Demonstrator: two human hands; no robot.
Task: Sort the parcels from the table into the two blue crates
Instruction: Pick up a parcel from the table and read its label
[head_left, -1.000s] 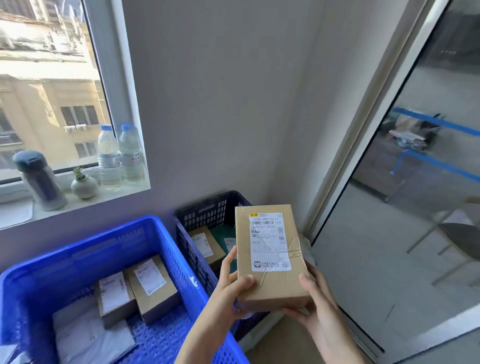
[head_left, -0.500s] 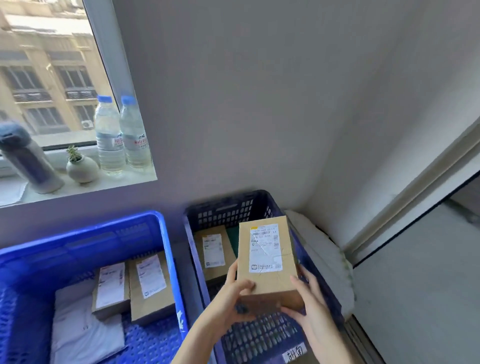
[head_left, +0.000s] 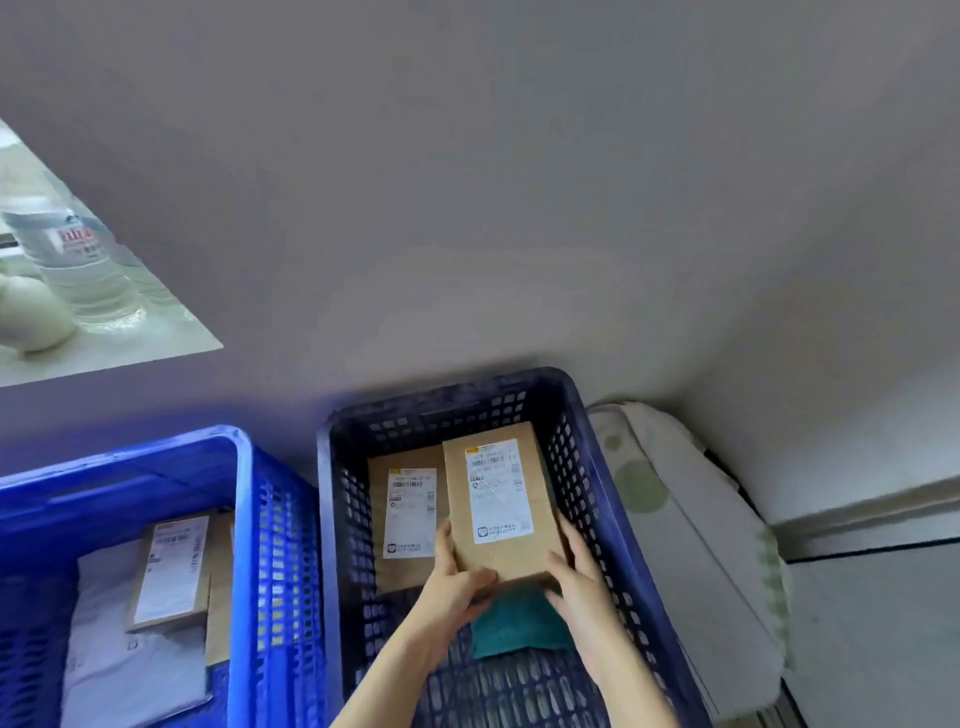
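A brown cardboard parcel (head_left: 501, 506) with a white label is low inside the dark blue crate (head_left: 608, 499). My left hand (head_left: 457, 577) grips its near left corner and my right hand (head_left: 576, 571) grips its near right corner. Beside it on the left lies another labelled brown parcel (head_left: 405, 519), and a teal package (head_left: 519, 623) lies under its near end. The bright blue crate (head_left: 249, 519) on the left holds a brown labelled parcel (head_left: 174, 571) on top of a grey-white mailer bag (head_left: 130, 665).
The two crates stand side by side against a grey wall. A white cushion with green spots (head_left: 675, 519) lies to the right of the dark crate. A windowsill at the upper left carries water bottles (head_left: 78, 260) and a pale round pot (head_left: 31, 317).
Both hands have lowered the parcel from above the dark blue crate down into it, beside the other brown parcel. My view has tilted down and moved closer to the crates.
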